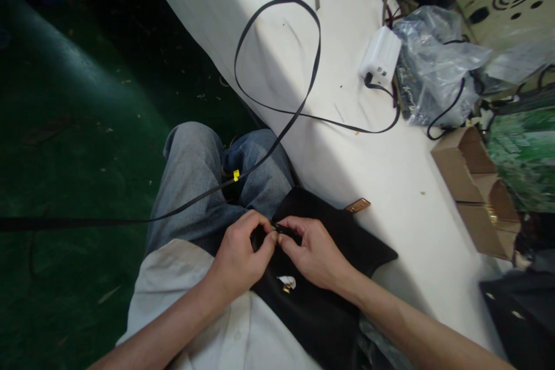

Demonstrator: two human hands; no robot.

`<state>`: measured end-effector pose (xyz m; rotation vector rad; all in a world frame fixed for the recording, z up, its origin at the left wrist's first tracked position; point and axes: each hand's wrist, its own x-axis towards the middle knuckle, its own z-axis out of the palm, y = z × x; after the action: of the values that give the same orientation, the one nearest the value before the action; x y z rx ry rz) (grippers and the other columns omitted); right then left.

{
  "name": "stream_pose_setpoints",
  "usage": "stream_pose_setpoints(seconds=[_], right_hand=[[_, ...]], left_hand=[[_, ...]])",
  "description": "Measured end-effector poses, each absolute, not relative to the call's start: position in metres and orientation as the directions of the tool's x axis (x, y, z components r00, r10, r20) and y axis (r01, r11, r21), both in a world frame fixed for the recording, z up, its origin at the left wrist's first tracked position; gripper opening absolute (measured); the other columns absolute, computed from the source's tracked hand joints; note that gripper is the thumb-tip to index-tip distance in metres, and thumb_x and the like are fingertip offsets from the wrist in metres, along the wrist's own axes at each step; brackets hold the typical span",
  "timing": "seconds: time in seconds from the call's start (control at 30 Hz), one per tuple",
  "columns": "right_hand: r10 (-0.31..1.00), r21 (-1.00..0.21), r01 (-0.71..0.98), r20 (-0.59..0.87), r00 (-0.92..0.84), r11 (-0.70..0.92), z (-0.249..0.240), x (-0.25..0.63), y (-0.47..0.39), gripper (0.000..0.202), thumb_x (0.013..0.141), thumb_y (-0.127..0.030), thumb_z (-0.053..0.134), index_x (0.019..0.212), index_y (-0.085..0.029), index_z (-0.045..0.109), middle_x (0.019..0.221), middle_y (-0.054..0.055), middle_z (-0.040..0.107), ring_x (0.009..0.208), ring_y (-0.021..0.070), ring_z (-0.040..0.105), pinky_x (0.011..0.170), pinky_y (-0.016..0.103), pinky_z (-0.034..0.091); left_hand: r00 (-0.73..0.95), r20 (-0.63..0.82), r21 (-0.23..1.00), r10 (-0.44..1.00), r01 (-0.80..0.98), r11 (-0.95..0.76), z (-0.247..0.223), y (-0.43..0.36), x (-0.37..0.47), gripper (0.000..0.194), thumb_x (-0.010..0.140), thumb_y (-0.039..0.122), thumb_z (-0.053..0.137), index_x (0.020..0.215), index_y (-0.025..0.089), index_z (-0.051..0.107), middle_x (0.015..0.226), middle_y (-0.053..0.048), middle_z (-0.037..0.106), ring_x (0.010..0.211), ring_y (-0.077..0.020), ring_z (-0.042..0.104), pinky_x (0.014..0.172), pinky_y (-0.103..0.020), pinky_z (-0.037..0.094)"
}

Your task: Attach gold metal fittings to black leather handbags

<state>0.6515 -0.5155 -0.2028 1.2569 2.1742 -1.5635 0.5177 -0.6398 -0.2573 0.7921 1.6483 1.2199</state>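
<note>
My left hand (pixel 247 248) and my right hand (pixel 314 248) meet over my lap, thumbs and fingertips pinched on a small black piece (pixel 286 231) between them. Its exact shape is mostly hidden by the fingers. Under both hands a black leather-like sheet (pixel 321 208) lies across my lap and the table edge. Just below the hands, a small white scrap with gold-coloured bits (pixel 287 283) rests on the sheet. A metal zipper-like tab (pixel 358 205) sticks out at the sheet's upper right edge.
A black cord (pixel 318 52) loops over the white table (pixel 373 167) and crosses my knees, with a yellow tag (pixel 236 175) on it. At the right are a white box-shaped device (pixel 381 55), clear plastic bags (pixel 437 63), an open cardboard box (pixel 477 185) and dark cloth (pixel 524 312).
</note>
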Motion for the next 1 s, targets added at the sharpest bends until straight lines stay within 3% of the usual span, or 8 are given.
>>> stream_pose_setpoints(seconds=[0.1,0.2,0.27,0.47,0.63,0.77,0.87,1.0], right_hand=[[0.496,-0.682,0.725,-0.598,-0.629,0.096,-0.203,0.652,-0.513,0.017,0.097,-0.025,0.065,0.097,-0.019,0.081,0.085,0.002,0.077,0.076,0.0193,0.063,0.068,0.03,0.044],[0.471,-0.688,0.718,-0.603,-0.644,0.102,-0.202,0.651,-0.51,0.017,0.098,-0.028,0.065,0.095,-0.019,0.079,0.083,0.002,0.076,0.076,0.0192,0.063,0.068,0.03,0.043],[0.452,-0.688,0.72,-0.615,-0.646,0.092,-0.202,0.651,-0.508,0.018,0.098,-0.029,0.065,0.093,-0.018,0.078,0.083,0.002,0.075,0.076,0.019,0.062,0.068,0.03,0.043],[0.402,-0.692,0.717,-0.635,-0.66,0.083,-0.205,0.658,-0.504,0.021,0.101,-0.035,0.067,0.093,-0.018,0.077,0.081,0.0,0.07,0.076,0.018,0.058,0.068,0.029,0.042],[0.355,-0.686,0.723,-0.659,-0.664,0.079,-0.2,0.663,-0.499,0.026,0.106,-0.042,0.066,0.101,-0.019,0.078,0.094,0.003,0.077,0.089,0.0221,0.066,0.079,0.031,0.049],[0.215,-0.649,0.733,-0.76,-0.614,-0.201,-0.189,0.667,-0.489,0.04,0.104,-0.056,0.069,0.117,-0.019,0.081,0.108,0.005,0.08,0.103,0.0237,0.07,0.095,0.035,0.053],[0.136,-0.508,0.721,-0.849,-0.51,-0.472,-0.187,0.67,-0.484,0.053,0.096,-0.067,0.077,0.111,-0.016,0.082,0.104,0.006,0.08,0.091,0.0203,0.07,0.089,0.033,0.053],[0.133,-0.459,0.724,-0.877,-0.462,-0.515,-0.192,0.67,-0.484,0.054,0.088,-0.065,0.087,0.105,-0.014,0.084,0.099,0.007,0.08,0.083,0.0182,0.068,0.081,0.031,0.052]], left_hand=[[-0.4,-0.363,0.932,0.841,-0.133,0.338,-0.264,-0.643,0.519,0.033,0.091,0.019,0.07,0.124,0.021,0.066,0.106,-0.003,0.075,0.095,-0.0203,0.074,0.087,-0.033,0.056],[-0.326,-0.35,0.937,0.878,-0.115,0.331,-0.268,-0.644,0.515,0.01,0.096,0.021,0.067,0.101,0.02,0.075,0.093,-0.002,0.076,0.087,-0.0187,0.071,0.08,-0.03,0.053],[-0.302,-0.346,0.938,0.888,-0.113,0.327,-0.268,-0.644,0.513,0.017,0.099,0.024,0.066,0.086,0.019,0.076,0.084,-0.001,0.074,0.08,-0.0177,0.068,0.075,-0.029,0.049],[-0.318,-0.389,0.92,0.865,-0.186,0.345,-0.265,-0.636,0.515,0.021,0.097,0.027,0.07,0.078,0.019,0.076,0.074,0.0,0.071,0.073,-0.0169,0.064,0.068,-0.028,0.044],[-0.328,-0.407,0.912,0.852,-0.194,0.361,-0.27,-0.633,0.518,0.023,0.095,0.027,0.07,0.074,0.018,0.075,0.071,0.001,0.069,0.07,-0.016,0.061,0.064,-0.028,0.041],[-0.317,-0.41,0.91,0.855,-0.209,0.359,-0.273,-0.632,0.517,0.022,0.095,0.028,0.07,0.076,0.018,0.076,0.073,0.0,0.071,0.071,-0.0166,0.063,0.066,-0.028,0.042],[-0.31,-0.388,0.92,0.868,-0.186,0.345,-0.272,-0.632,0.516,0.025,0.096,0.027,0.07,0.072,0.018,0.073,0.07,0.001,0.067,0.07,-0.0158,0.06,0.065,-0.028,0.04],[-0.303,-0.36,0.932,0.882,-0.158,0.326,-0.27,-0.632,0.514,0.027,0.097,0.024,0.068,0.07,0.018,0.07,0.068,0.002,0.064,0.068,-0.0149,0.058,0.065,-0.029,0.037]])
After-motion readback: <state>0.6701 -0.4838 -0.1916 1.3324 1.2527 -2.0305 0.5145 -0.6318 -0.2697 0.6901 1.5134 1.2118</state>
